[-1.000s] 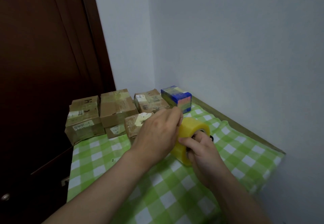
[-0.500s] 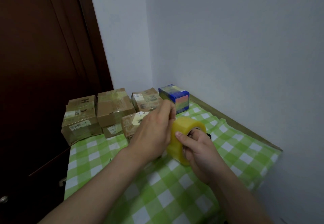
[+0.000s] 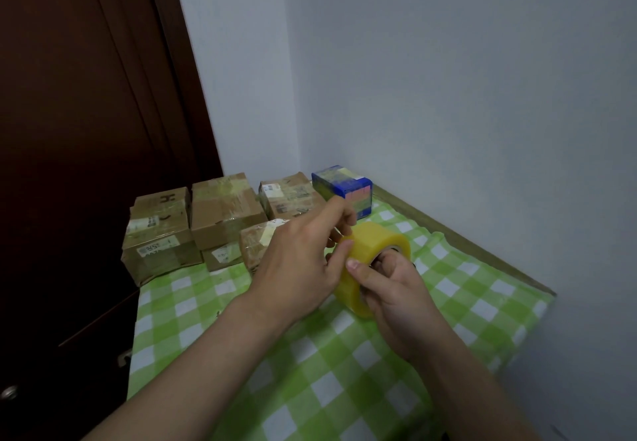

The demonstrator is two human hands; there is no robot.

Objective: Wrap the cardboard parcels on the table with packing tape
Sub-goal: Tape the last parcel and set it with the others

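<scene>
Right hand [image 3: 396, 289] grips the tape roll [image 3: 375, 244] over the table [image 3: 465, 285], fingers hooked through the core, thumb on the rim. Left hand [image 3: 300, 261] pinches at the roll's outer face; can't tell if it has the loose end. Best to hold the roll steady, catch the end with a nail and peel evenly. Parcels [image 3: 224, 209] sit just behind.

Print on parcel labels [image 3: 157, 247] illegible

We are finding open room across the near part of the green-checked cloth-covered bench [image 3: 458, 306]; taped brown cardboard parcels [image 3: 224, 209] and a blue rectangular box [image 3: 339, 183] are blocking its far end.
</scene>
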